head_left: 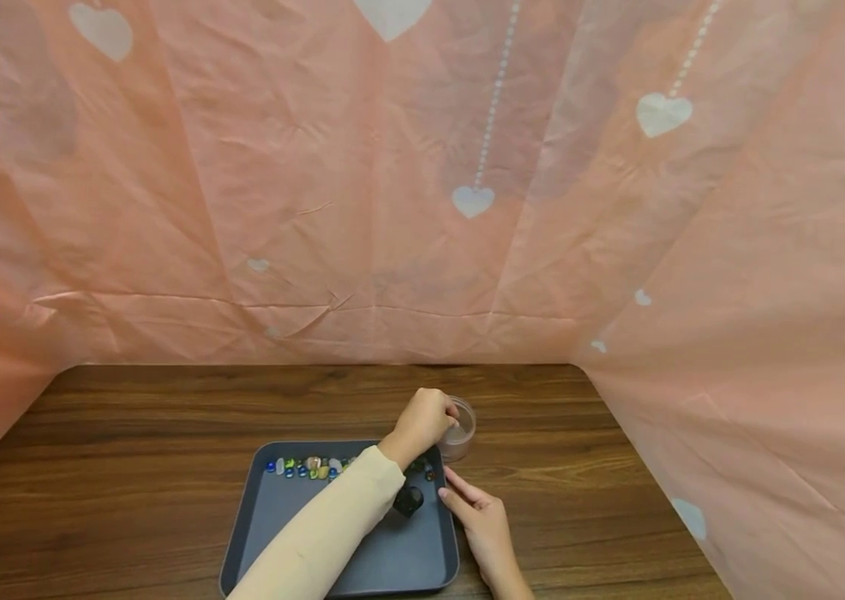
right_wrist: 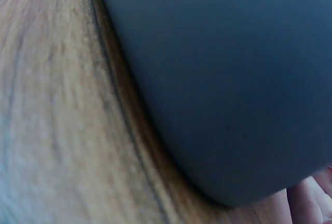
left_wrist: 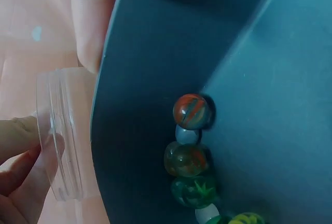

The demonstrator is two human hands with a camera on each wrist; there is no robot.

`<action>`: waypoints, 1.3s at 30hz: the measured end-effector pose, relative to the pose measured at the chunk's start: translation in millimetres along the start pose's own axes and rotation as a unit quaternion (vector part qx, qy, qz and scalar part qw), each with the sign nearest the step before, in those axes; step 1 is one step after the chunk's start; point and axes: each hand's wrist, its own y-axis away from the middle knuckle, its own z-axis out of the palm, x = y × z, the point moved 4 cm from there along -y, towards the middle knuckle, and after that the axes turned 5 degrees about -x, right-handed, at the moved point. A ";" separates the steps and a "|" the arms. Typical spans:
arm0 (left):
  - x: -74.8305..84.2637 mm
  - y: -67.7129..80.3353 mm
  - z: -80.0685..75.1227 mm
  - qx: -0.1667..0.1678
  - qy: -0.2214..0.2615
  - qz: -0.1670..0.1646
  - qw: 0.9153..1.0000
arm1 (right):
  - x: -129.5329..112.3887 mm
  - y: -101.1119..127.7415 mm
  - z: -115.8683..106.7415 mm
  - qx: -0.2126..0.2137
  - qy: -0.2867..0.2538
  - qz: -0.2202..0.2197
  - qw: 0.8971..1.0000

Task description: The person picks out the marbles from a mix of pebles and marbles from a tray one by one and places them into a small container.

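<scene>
A small clear plastic cup stands on the wooden table just beyond the far right corner of a dark grey tray. My left hand, in a cream sleeve, reaches across the tray and its curled fingers pinch the cup's rim. In the left wrist view the cup has my fingers on its rim. A row of coloured glass marbles lies along the tray's far wall, close up as marbles. My right hand rests with straight fingers against the tray's right rim.
The brown wooden table is walled on three sides by a pink cloth with white hearts. The right wrist view shows only the tray's outer wall and the tabletop beside it.
</scene>
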 end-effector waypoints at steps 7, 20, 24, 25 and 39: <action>-2.9 -0.5 -0.9 0.009 0.021 -0.012 1.000 | -0.6 -1.4 -0.2 -0.004 0.000 0.002 1.000; -15.9 19.5 -22.6 0.078 0.222 -0.024 0.972 | -1.4 1.0 -9.3 0.006 0.008 0.003 1.000; -22.2 30.7 -22.8 0.066 0.260 -0.024 0.963 | -1.2 2.8 -11.9 0.011 0.010 0.002 1.000; -23.6 33.7 -22.7 0.062 0.263 -0.027 0.962 | -1.2 3.0 -12.2 0.010 0.011 0.001 1.000; -38.2 59.0 -11.9 0.027 0.262 -0.056 0.963 | -2.3 3.1 -14.1 0.009 0.000 -0.005 1.000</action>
